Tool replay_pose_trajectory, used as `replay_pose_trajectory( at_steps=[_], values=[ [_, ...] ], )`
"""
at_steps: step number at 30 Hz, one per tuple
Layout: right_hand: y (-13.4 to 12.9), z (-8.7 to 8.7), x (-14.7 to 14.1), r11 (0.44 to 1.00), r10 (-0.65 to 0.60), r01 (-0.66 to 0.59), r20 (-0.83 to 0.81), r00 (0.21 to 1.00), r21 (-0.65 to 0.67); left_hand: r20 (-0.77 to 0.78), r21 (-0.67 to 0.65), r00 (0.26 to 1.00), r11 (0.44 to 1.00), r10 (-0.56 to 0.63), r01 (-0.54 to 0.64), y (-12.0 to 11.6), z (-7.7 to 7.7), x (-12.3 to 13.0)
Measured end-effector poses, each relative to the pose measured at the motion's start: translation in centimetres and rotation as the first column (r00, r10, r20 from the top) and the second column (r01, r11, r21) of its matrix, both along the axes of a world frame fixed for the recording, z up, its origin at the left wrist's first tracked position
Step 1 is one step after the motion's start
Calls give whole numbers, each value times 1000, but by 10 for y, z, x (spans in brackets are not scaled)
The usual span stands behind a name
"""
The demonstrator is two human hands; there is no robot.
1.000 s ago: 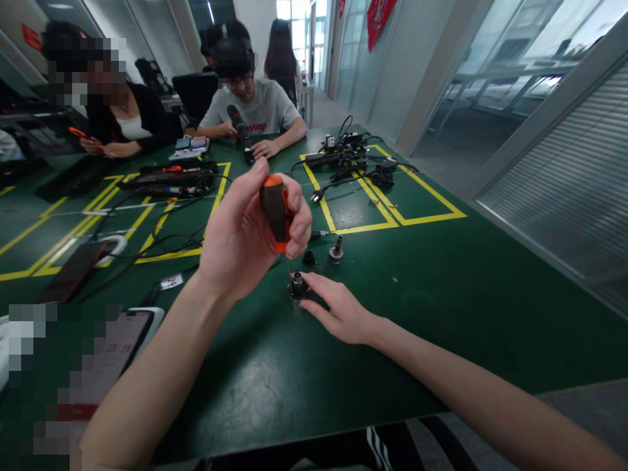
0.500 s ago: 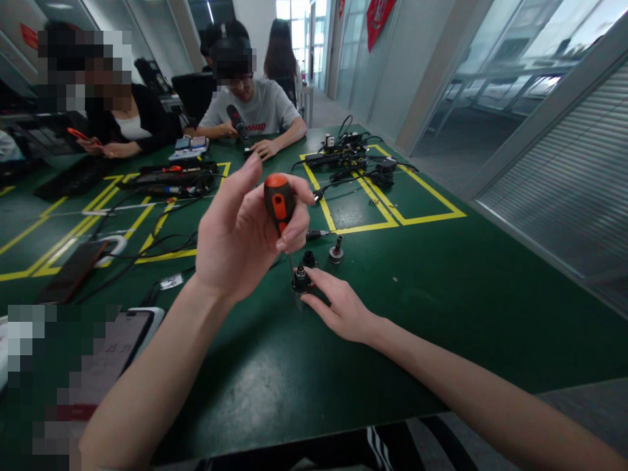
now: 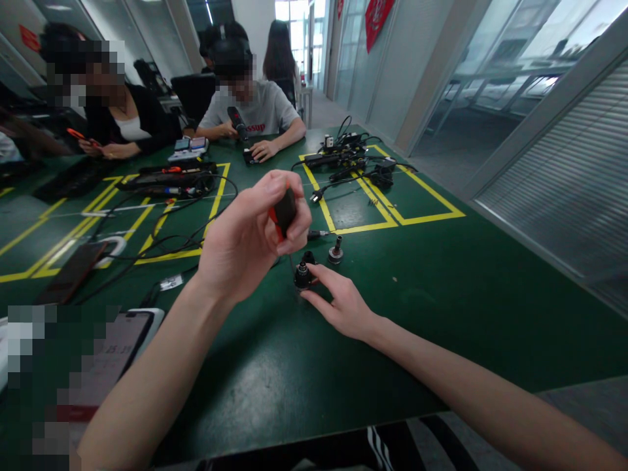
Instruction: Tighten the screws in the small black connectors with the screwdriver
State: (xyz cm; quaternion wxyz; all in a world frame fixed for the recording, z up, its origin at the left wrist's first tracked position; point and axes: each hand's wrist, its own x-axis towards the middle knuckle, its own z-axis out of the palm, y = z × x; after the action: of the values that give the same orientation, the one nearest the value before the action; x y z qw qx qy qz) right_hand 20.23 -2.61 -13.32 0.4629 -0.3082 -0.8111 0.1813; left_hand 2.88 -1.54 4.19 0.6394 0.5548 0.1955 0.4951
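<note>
My left hand [image 3: 250, 235] is closed round the dark and orange handle of a screwdriver [image 3: 284, 210]. Its thin shaft points down to a small round black part [image 3: 302, 276] on the green table; whether the tip touches it I cannot make out. The thumb and fingers of my right hand [image 3: 341, 301] pinch that black part from the right. Just behind it stands another small black piece [image 3: 309, 257]. A round metal-and-black part with an upright stem [image 3: 336, 250] sits a little further right. The tip of a dark cable or tool [image 3: 318, 234] shows behind my left hand.
Black cables and adapters [image 3: 348, 157] lie in yellow-taped areas at the back. A tool pouch [image 3: 171, 178], a dark phone-like slab [image 3: 73, 271] and another phone [image 3: 115, 356] are on the left. Across the table a person [image 3: 252, 108] works with a power tool [image 3: 238, 123].
My left hand has turned the screwdriver handle, so its orange end faces away and the dark side shows. The black part has shifted slightly, with my right hand still on it.
</note>
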Motion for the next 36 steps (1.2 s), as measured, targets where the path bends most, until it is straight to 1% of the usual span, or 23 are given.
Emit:
replay_pose_trajectory(
  at_steps=[6,12,15,19,23,28,33,36],
  values=[
    [0,1,0,1000,3,-3,-15,1000,15,4,-13,1000,1000,1,-1,1,3,3],
    [1,-3,3,1000,28,-28,2,1000,-14,3,-7,999,999,42,-42,1,-1,3],
    [1,-5,3,999,42,-42,-1,999,-4,0,-2,1000,1000,29,-29,1,-2,2],
    [1,-3,2,999,41,-41,4,999,5,-16,4,1000,1000,23,-23,1,1,1],
    [1,-1,2,999,46,-46,-1,999,13,-7,-27,1000,999,18,-18,2,3,2],
    [0,-1,2,998,29,-30,7,1000,47,10,-6,1000,1000,16,-16,2,0,4],
    [0,0,0,998,9,-10,10,1000,58,2,22,999,999,45,-45,1,-2,3],
    [-1,2,-1,999,16,-17,4,1000,52,21,12,999,1000,25,-25,1,-2,3]
  ],
)
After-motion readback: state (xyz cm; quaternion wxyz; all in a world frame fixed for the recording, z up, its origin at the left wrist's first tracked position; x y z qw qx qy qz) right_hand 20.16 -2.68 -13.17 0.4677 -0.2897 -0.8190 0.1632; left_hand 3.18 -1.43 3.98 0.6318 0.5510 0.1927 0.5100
